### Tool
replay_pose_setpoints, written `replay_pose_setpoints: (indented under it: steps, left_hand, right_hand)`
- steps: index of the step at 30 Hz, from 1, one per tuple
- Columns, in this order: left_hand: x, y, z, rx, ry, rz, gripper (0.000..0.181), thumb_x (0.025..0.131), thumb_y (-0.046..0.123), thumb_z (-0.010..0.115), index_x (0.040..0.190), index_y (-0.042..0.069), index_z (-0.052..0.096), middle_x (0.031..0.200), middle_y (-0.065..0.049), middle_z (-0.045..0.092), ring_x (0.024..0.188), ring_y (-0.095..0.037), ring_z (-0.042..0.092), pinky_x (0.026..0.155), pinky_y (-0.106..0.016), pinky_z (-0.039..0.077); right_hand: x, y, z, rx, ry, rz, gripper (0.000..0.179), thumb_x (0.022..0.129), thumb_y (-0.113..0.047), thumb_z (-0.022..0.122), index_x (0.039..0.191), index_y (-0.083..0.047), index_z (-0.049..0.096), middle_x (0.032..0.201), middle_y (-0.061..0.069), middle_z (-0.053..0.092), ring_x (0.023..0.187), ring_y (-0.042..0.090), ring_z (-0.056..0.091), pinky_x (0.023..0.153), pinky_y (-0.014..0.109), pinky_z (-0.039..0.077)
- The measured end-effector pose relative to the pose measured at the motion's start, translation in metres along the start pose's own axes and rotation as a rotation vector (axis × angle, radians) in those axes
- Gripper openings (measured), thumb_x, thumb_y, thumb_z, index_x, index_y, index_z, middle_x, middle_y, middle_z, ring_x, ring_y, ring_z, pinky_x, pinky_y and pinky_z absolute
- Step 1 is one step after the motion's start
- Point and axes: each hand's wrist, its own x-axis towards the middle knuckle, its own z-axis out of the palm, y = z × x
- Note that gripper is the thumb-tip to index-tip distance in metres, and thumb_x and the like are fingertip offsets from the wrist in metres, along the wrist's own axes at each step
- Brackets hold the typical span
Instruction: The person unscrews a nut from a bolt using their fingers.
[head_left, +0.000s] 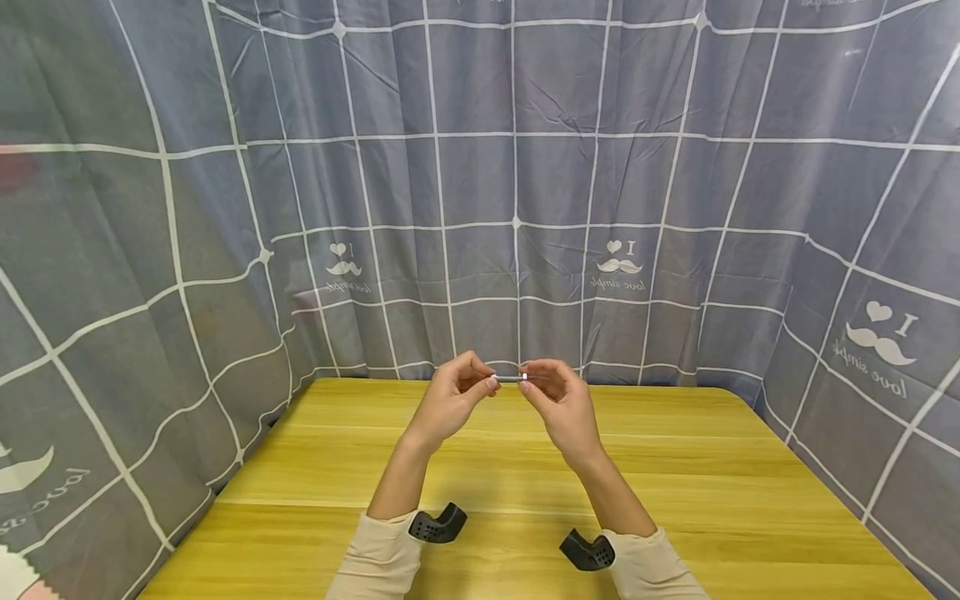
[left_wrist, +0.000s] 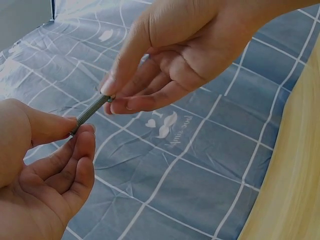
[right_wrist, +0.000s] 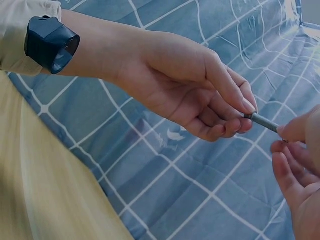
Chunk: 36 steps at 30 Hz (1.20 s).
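Note:
A slim grey threaded bolt (head_left: 509, 379) is held level in the air above the far edge of the table, between both hands. My left hand (head_left: 446, 404) pinches one end between thumb and fingertips. At the other end, my right hand (head_left: 566, 408) pinches it the same way. In the left wrist view the thread shows along the bolt (left_wrist: 91, 113), and a small metal piece, perhaps a nut or the head, peeks out by the right fingertips. The bolt (right_wrist: 265, 122) also spans the two hands in the right wrist view. Fingertips hide both ends.
A yellow wood-grain table (head_left: 480, 483) lies below the hands. Grey curtains (head_left: 480, 183) with white grid lines hang behind it and along both sides. Black devices (head_left: 438, 525) sit at both wrists over beige sleeves.

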Motion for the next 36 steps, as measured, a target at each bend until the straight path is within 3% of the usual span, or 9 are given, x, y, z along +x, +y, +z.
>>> replay_pose_setpoints:
  steps: [8, 16, 26, 33, 36]
  left_hand:
    - [-0.0006, -0.0004, -0.0014, 0.001, 0.013, -0.007, 0.003, 0.102, -0.002, 0.063, 0.103, -0.003, 0.064, 0.095, -0.012, 0.072, 0.086, -0.025, 0.069, 0.081, -0.038, 0.057]
    - [0.0002, -0.0005, -0.0002, 0.006, 0.005, 0.004, 0.004, 0.102, -0.003, 0.061, 0.102, -0.001, 0.065, 0.096, -0.01, 0.072, 0.087, -0.025, 0.069, 0.081, -0.039, 0.057]
    - [-0.001, -0.0009, -0.0016, 0.002, 0.002, 0.001, 0.003, 0.102, -0.001, 0.062, 0.104, -0.001, 0.065, 0.096, -0.011, 0.072, 0.088, -0.025, 0.069, 0.084, -0.042, 0.057]
    - [-0.0009, -0.0022, -0.0022, 0.012, 0.002, -0.007, 0.004, 0.103, 0.0, 0.062, 0.104, -0.002, 0.065, 0.096, -0.01, 0.072, 0.088, -0.025, 0.069, 0.084, -0.042, 0.056]
    - [-0.0013, -0.0023, -0.0022, 0.013, 0.0, -0.006, 0.003, 0.102, 0.001, 0.063, 0.104, -0.002, 0.065, 0.097, -0.01, 0.072, 0.089, -0.025, 0.068, 0.085, -0.044, 0.056]
  right_hand:
    - [0.0006, 0.0013, 0.0011, -0.016, -0.013, 0.069, 0.018, 0.096, 0.004, 0.071, 0.114, 0.007, 0.068, 0.095, 0.018, 0.071, 0.081, 0.018, 0.069, 0.075, 0.028, 0.058]
    - [-0.0012, -0.0016, -0.0006, -0.037, -0.019, 0.048, 0.017, 0.099, -0.006, 0.07, 0.115, 0.0, 0.069, 0.099, 0.017, 0.069, 0.09, 0.03, 0.067, 0.079, 0.03, 0.057]
    - [-0.0002, -0.0011, 0.0002, -0.015, -0.006, 0.035, 0.022, 0.096, 0.003, 0.071, 0.118, 0.006, 0.067, 0.106, 0.019, 0.069, 0.094, 0.017, 0.069, 0.082, 0.026, 0.056]
    - [-0.0002, -0.0006, 0.0002, -0.008, -0.028, 0.018, 0.019, 0.096, 0.006, 0.07, 0.115, 0.008, 0.068, 0.108, 0.02, 0.069, 0.101, 0.041, 0.068, 0.085, 0.028, 0.056]
    - [-0.0011, -0.001, -0.0002, -0.001, -0.047, 0.015, 0.019, 0.097, 0.003, 0.07, 0.115, 0.006, 0.068, 0.114, 0.023, 0.066, 0.101, 0.03, 0.069, 0.087, 0.028, 0.056]
